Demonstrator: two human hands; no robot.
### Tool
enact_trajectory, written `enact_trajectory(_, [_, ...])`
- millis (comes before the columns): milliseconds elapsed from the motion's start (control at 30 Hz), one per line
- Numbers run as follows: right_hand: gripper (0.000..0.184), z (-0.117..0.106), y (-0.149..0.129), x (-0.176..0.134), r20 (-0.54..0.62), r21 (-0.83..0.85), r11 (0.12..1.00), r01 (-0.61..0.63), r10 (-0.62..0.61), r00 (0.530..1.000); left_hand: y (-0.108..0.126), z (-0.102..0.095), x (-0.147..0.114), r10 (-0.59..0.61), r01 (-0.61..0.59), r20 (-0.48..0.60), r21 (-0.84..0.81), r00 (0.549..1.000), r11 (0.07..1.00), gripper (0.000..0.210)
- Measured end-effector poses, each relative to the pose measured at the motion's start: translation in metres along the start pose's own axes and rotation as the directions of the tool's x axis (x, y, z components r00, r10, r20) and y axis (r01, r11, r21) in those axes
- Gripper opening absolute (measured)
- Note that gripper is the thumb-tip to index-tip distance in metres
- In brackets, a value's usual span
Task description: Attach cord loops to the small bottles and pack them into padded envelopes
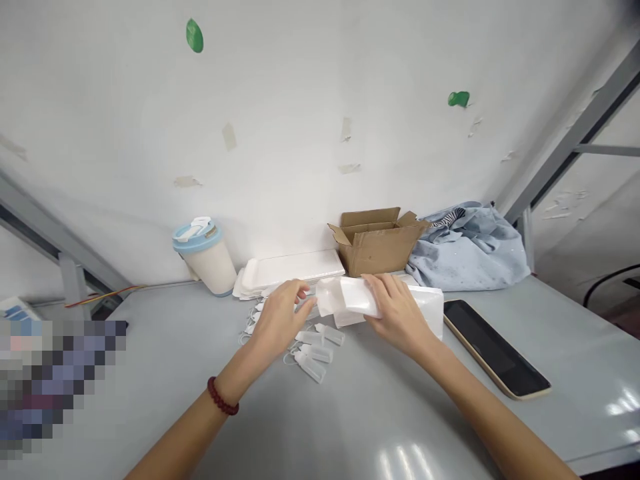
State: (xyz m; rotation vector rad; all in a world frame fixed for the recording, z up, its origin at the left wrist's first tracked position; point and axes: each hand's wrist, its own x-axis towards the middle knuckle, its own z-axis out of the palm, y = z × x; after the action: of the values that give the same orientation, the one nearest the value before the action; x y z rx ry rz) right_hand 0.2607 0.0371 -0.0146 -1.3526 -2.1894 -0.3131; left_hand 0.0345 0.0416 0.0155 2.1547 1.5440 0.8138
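My right hand (395, 310) is wrapped around a small white paper box (356, 297), held tilted with its end flaps standing out to the left. Close to that flapped end is my left hand (284, 313), its thumb and curled fingers apart with nothing visible between them. I cannot tell whether the thumb touches the flap. Several small translucent plastic bottles with thin loops (311, 365) lie on the table below and beside my left hand. Another white flat box (431, 307) shows behind my right hand, partly covered.
A stack of flat white boxes (295, 265) lies against the wall. Around it stand a lidded cup (207, 260), an open cardboard box (383, 250) and a light blue cloth bundle (467, 253). A phone (495, 347) rests on the grey table (165, 387) at right.
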Motion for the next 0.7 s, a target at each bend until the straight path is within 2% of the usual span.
enact_trajectory(67, [0.055, 0.000, 0.005, 0.001, 0.006, 0.009, 0.999, -0.043, 0.043, 0.999, -0.001, 0.005, -0.007, 0.179, -0.188, 0.153, 0.047, 0.972, 0.981, 0.012])
enact_trajectory(133, [0.055, 0.001, 0.008, 0.001, 0.012, 0.028, 0.998, -0.065, 0.065, 0.998, 0.002, 0.014, -0.014, 0.330, -0.365, 0.289, 0.075, 0.899, 0.928, 0.015])
enact_trajectory(200, [0.055, 0.002, 0.009, 0.001, 0.017, 0.041, 0.996, -0.075, 0.075, 0.997, 0.008, 0.023, -0.018, 0.407, -0.482, 0.371, 0.133, 0.834, 0.866, 0.022])
enact_trajectory(267, [0.055, 0.003, 0.009, 0.000, 0.020, 0.051, 0.996, -0.073, 0.072, 0.997, 0.014, 0.028, -0.020, 0.436, -0.550, 0.419, 0.200, 0.796, 0.811, 0.028])
enact_trajectory(333, [0.055, 0.004, 0.009, 0.000, 0.014, 0.063, 0.996, -0.062, 0.061, 0.998, 0.018, 0.029, -0.020, 0.453, -0.585, 0.438, 0.234, 0.777, 0.777, 0.030])
enact_trajectory(467, [0.055, 0.005, 0.011, 0.000, 0.006, 0.076, 0.996, -0.053, 0.052, 0.999, 0.016, 0.024, -0.019, 0.457, -0.599, 0.454, 0.243, 0.765, 0.763, 0.030])
enact_trajectory(600, [0.055, 0.007, 0.009, 0.000, 0.028, 0.085, 0.996, -0.027, 0.025, 0.999, 0.008, 0.027, -0.019, 0.426, -0.570, 0.475, 0.211, 0.770, 0.794, 0.031])
enact_trajectory(700, [0.054, 0.008, 0.005, -0.001, 0.049, 0.063, 0.998, 0.001, -0.005, 0.999, 0.010, 0.024, -0.020, 0.469, -0.558, 0.423, 0.111, 0.775, 0.822, 0.034])
